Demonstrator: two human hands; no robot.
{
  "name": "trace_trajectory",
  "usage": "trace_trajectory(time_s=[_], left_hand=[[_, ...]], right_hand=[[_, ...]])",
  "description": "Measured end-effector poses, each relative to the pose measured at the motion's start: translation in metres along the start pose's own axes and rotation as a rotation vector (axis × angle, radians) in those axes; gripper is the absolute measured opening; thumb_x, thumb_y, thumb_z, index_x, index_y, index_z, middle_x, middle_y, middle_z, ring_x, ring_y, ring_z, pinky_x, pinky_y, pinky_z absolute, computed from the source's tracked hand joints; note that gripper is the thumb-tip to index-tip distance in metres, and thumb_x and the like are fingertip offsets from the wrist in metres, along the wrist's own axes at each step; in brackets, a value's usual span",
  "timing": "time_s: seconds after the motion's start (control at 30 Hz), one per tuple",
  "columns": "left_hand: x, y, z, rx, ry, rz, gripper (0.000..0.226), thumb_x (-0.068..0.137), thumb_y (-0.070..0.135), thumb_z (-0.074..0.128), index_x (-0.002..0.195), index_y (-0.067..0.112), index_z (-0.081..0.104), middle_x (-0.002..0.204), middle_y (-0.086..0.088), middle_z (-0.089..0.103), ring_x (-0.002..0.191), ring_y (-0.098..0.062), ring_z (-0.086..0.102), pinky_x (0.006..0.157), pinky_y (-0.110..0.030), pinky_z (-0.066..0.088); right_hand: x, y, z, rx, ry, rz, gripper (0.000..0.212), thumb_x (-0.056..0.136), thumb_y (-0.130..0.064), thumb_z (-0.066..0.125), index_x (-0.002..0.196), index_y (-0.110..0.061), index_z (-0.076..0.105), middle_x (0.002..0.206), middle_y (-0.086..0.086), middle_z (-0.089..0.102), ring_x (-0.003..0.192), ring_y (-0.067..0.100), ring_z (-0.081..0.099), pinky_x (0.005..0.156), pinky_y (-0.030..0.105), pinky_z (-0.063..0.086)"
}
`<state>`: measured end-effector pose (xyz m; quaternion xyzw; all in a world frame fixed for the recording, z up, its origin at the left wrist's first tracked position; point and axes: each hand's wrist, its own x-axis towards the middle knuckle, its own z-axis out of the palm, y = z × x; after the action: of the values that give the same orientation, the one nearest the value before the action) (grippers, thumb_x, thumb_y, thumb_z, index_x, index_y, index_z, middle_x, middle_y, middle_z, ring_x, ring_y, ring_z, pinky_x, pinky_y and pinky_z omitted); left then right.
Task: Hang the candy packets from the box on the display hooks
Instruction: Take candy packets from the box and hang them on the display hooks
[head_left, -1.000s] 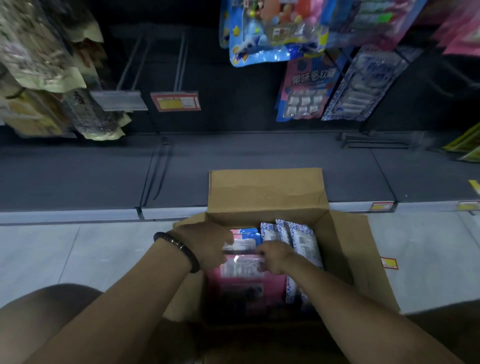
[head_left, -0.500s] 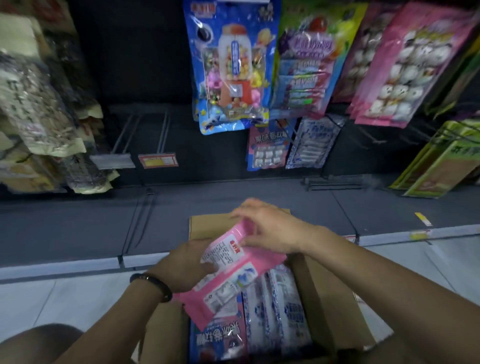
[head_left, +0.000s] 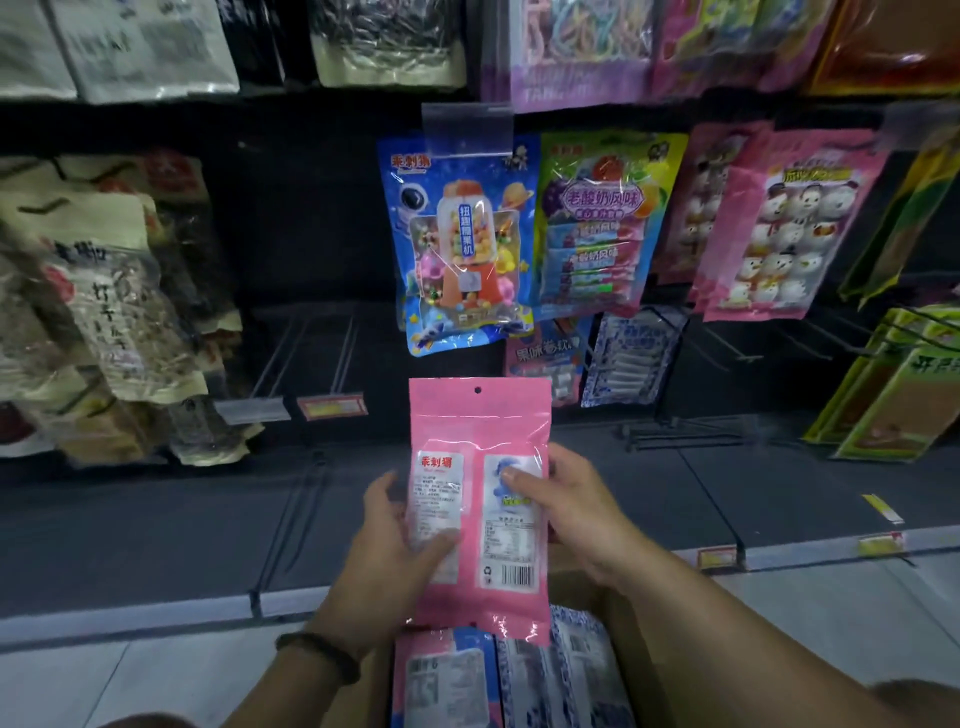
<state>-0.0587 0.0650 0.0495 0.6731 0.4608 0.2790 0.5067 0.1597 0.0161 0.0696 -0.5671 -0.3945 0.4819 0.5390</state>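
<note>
The pink candy packet (head_left: 480, 499) stands upright between both hands, its hang hole (head_left: 477, 389) above the fingers. The left hand (head_left: 395, 525) grips its left edge, the right hand (head_left: 566, 512) its right edge. The box (head_left: 636, 649) lies under the wrists. Bare hooks (head_left: 340, 358) wait up-left, so the packet should stay flat, hole level with a hook tip.

Cardboard box (head_left: 631, 654): 6 o'clock, mostly hidden behind the pink packet (head_left: 480, 441), cut by the bottom edge.
Packet print: too small to read.
Top-row bags (head_left: 389, 47): 12 o'clock, tops cut off.
Price tag (head_left: 332, 406): 9 o'clock, blurred.
</note>
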Motion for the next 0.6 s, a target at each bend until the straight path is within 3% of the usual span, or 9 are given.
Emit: trace_trajectory(time_s=[0.07, 0.1, 0.13, 0.2, 0.27, 0.33, 0.43, 0.5, 0.6], left_hand=[[-0.001, -0.003, 0.013, 0.211, 0.005, 0.109, 0.106, 0.08, 0.045, 0.086, 0.155, 0.049, 0.01, 0.138, 0.029, 0.039, 0.129, -0.001, 0.051, 0.107, -0.029, 0.047], [-0.001, -0.004, 0.02, 0.23, -0.064, 0.147, 0.112, 0.075, 0.051, 0.088, 0.153, 0.057, 0.008, 0.142, 0.032, 0.032, 0.136, -0.003, 0.047, 0.111, -0.035, 0.047], [-0.001, -0.004, 0.027, 0.177, -0.147, 0.154, 0.113, 0.074, 0.051, 0.088, 0.15, 0.064, 0.005, 0.143, 0.039, 0.03, 0.138, -0.006, 0.048, 0.111, -0.042, 0.05], [0.0, -0.002, 0.04, -0.069, -0.283, 0.17, 0.112, 0.085, 0.035, 0.087, 0.157, 0.055, 0.003, 0.143, 0.046, 0.04, 0.136, -0.006, 0.057, 0.106, -0.046, 0.056], [0.0, 0.004, 0.045, -0.244, -0.28, 0.176, 0.093, 0.093, 0.025, 0.08, 0.162, 0.041, 0.02, 0.15, 0.021, 0.056, 0.136, -0.011, 0.06, 0.107, -0.042, 0.055], [0.004, 0.01, 0.044, -0.316, -0.159, 0.162, 0.056, 0.095, 0.034, 0.076, 0.146, 0.037, 0.053, 0.136, 0.0, 0.07, 0.127, -0.021, 0.067, 0.103, -0.045, 0.058], [0.009, 0.019, 0.039, -0.405, -0.032, 0.095, 0.036, 0.096, 0.036, 0.066, 0.13, 0.024, 0.068, 0.122, -0.004, 0.078, 0.115, -0.027, 0.074, 0.101, -0.06, 0.056], [0.011, 0.027, 0.037, -0.389, -0.008, 0.085, 0.037, 0.095, 0.036, 0.062, 0.128, 0.021, 0.069, 0.124, -0.002, 0.078, 0.116, -0.026, 0.074, 0.103, -0.06, 0.055], [0.015, 0.033, 0.037, -0.359, -0.021, 0.071, 0.027, 0.103, 0.025, 0.057, 0.128, 0.02, 0.067, 0.122, -0.001, 0.078, 0.113, -0.026, 0.075, 0.101, -0.057, 0.057]], right_hand=[[-0.003, 0.001, 0.001, -0.014, 0.063, -0.048, 0.02, 0.1, -0.012, 0.071, 0.121, -0.015, 0.07, 0.109, 0.005, 0.082, 0.099, 0.027, 0.08, 0.091, 0.051, 0.064], [-0.003, 0.003, 0.002, -0.029, 0.093, -0.072, 0.02, 0.099, -0.012, 0.073, 0.119, -0.016, 0.071, 0.107, 0.004, 0.082, 0.097, 0.026, 0.08, 0.087, 0.047, 0.065], [-0.003, 0.003, 0.005, -0.031, 0.105, -0.097, 0.018, 0.099, -0.013, 0.073, 0.116, -0.016, 0.072, 0.105, 0.006, 0.082, 0.096, 0.027, 0.08, 0.083, 0.043, 0.065], [-0.003, 0.003, 0.01, -0.052, 0.074, -0.157, 0.012, 0.1, -0.019, 0.073, 0.11, -0.013, 0.073, 0.103, 0.012, 0.079, 0.096, 0.034, 0.078, 0.08, 0.044, 0.065], [-0.003, 0.004, 0.011, -0.103, 0.024, -0.225, 0.016, 0.103, -0.024, 0.068, 0.112, -0.014, 0.078, 0.108, 0.01, 0.078, 0.105, 0.034, 0.074, 0.091, 0.047, 0.06], [-0.004, 0.003, 0.008, -0.179, -0.01, -0.269, 0.025, 0.104, -0.028, 0.061, 0.115, -0.022, 0.083, 0.117, -0.002, 0.077, 0.113, 0.02, 0.072, 0.105, 0.044, 0.056], [-0.004, -0.002, -0.003, -0.333, -0.016, -0.352, 0.025, 0.097, -0.034, 0.065, 0.116, -0.034, 0.081, 0.122, -0.014, 0.07, 0.121, 0.006, 0.065, 0.11, 0.041, 0.052], [-0.005, -0.004, -0.014, -0.493, 0.06, -0.397, 0.031, 0.095, -0.034, 0.072, 0.124, -0.043, 0.074, 0.129, -0.019, 0.057, 0.126, 0.0, 0.057, 0.112, 0.035, 0.049], [-0.009, -0.01, -0.035, -0.668, 0.143, -0.438, 0.057, 0.095, -0.029, 0.076, 0.139, -0.061, 0.056, 0.147, -0.022, 0.033, 0.143, -0.003, 0.036, 0.117, 0.026, 0.035]])
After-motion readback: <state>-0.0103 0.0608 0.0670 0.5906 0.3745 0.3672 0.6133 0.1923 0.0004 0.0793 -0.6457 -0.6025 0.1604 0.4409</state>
